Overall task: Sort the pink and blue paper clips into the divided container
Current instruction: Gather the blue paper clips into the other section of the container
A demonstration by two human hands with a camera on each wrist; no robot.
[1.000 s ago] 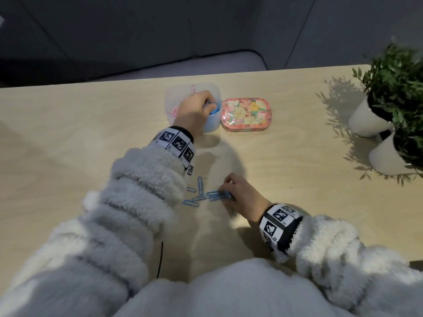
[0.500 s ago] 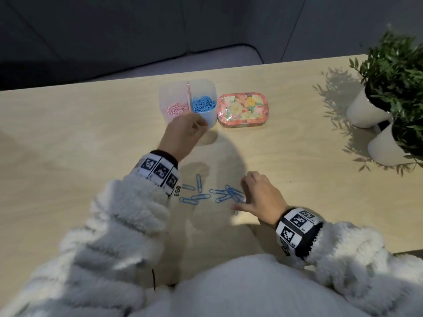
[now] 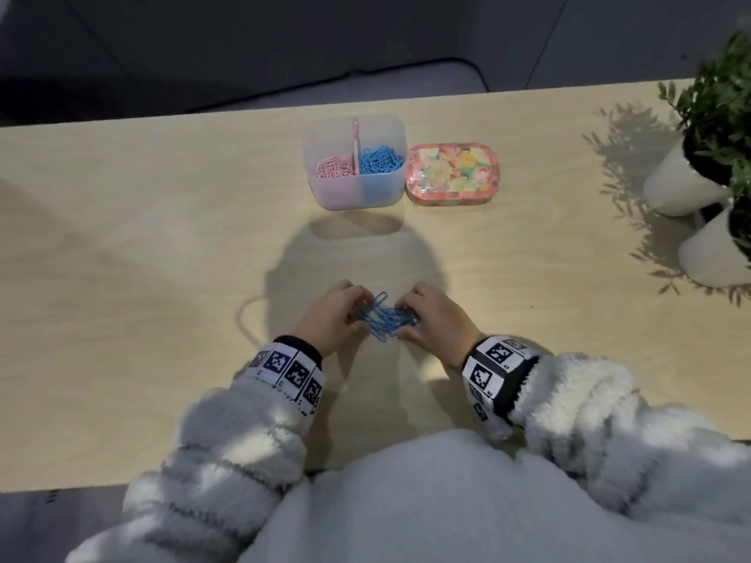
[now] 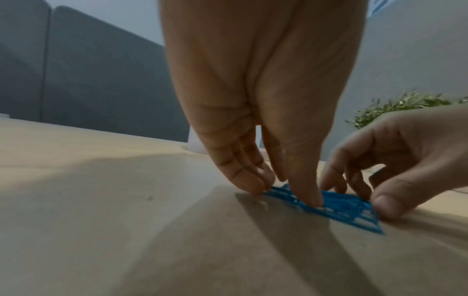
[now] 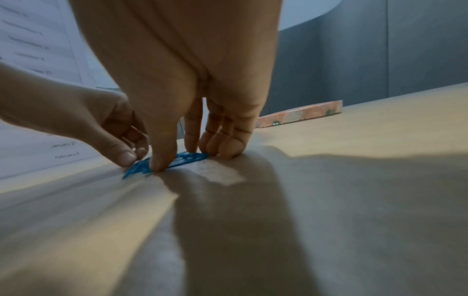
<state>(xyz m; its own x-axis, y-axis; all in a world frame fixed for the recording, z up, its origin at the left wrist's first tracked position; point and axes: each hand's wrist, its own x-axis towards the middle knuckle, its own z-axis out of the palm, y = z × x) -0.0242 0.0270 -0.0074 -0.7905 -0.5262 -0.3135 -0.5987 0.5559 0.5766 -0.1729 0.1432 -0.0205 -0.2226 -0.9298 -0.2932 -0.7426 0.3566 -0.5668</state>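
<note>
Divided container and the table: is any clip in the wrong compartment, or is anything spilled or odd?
Nothing stands out. In the divided container, pink clips lie left of the divider and blue clips right. The loose blue clips form one pile on the table, between the left hand and right hand.

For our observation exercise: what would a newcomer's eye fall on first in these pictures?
Both hands, left hand and right hand, meet over a bunch of blue paper clips at the table's near middle. Behind them stands the divided container, pink clips left, blue right, beside a floral tin.
</note>
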